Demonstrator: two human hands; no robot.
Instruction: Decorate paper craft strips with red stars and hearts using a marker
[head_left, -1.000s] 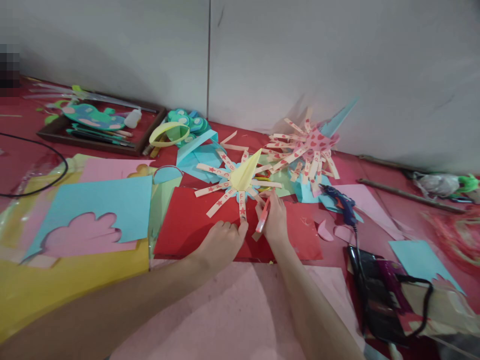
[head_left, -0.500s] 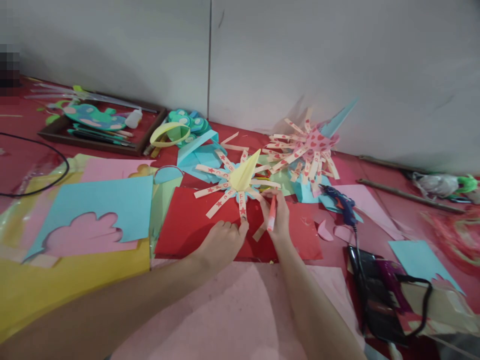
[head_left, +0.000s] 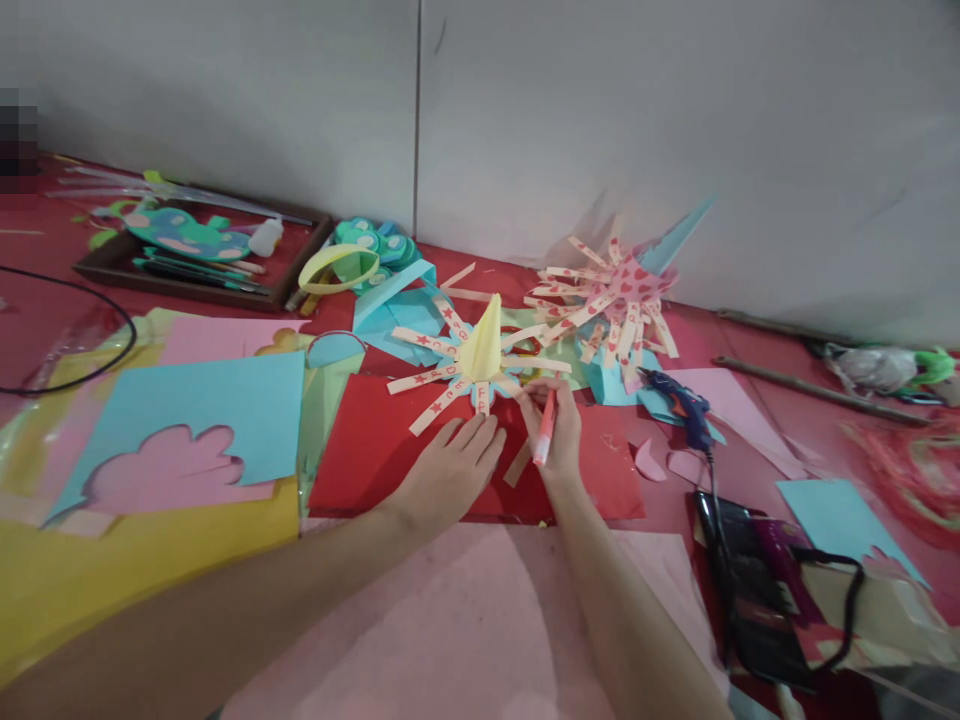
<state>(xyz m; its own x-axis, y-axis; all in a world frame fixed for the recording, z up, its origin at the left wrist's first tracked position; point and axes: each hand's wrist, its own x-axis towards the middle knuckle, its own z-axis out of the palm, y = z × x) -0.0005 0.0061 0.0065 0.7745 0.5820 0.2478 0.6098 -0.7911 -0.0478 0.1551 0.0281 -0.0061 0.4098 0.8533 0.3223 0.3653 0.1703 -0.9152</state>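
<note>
A paper flower craft has a yellow paper cone (head_left: 482,345) at its centre, a blue scalloped base and cream strips (head_left: 420,380) radiating out, several marked with red letters and stars. It rests at the far side of a red sheet (head_left: 352,450). My left hand (head_left: 454,465) lies with fingers stretched over the end of the near strip, covering its tip. Just to the right, my right hand (head_left: 559,430) is closed around an orange-and-white marker (head_left: 545,428), beside a right-hand strip. The marker's tip is hard to make out.
Behind stands a pink heart-patterned craft (head_left: 637,285) with a blue cone. A glue gun (head_left: 682,405) and black phone-like object (head_left: 757,590) lie right. At left are blue paper (head_left: 262,400) and a wooden tray (head_left: 285,285) with brushes.
My left hand has flattened and moved up over the near strip, hiding its star. The yellow cone has tipped leftward, now nearly upright, and the strips have shifted slightly. My right hand still grips the marker.
</note>
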